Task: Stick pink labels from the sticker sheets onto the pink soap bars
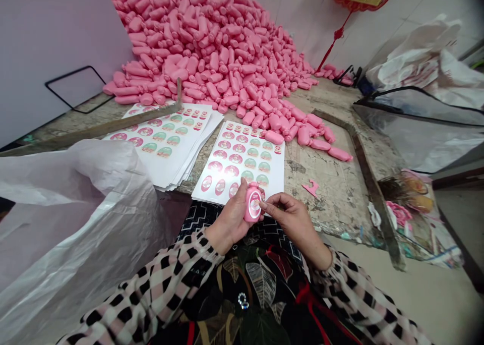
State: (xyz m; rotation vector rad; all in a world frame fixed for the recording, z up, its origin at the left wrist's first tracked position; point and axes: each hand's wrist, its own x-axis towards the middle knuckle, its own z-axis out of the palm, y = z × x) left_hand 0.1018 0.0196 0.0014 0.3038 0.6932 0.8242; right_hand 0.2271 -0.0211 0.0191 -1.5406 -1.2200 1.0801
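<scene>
Low in the middle of the view, my left hand point(231, 219) is closed around a small pink plastic bottle point(251, 217), thumb along its side. The bottle is held nearly upright, with an oval pink-and-white sticker point(254, 203) on its front. From the right, my right hand point(293, 221) meets the bottle, its thumb and index finger pinched at the sticker's edge; its other fingers are curled. Just beyond my hands lies a sheet of stickers point(242, 158) with rows of pink and green labels. Its nearest row is partly hidden by my left hand.
A large heap of pink bottles point(212, 47) covers the back of the worn table point(321, 183). Left of the sheet is a stack of sticker sheets point(177, 148), crossed by a wooden strip point(94, 125). A white plastic bag point(75, 224) stands at left; a wooden bar point(368, 183) lies at right.
</scene>
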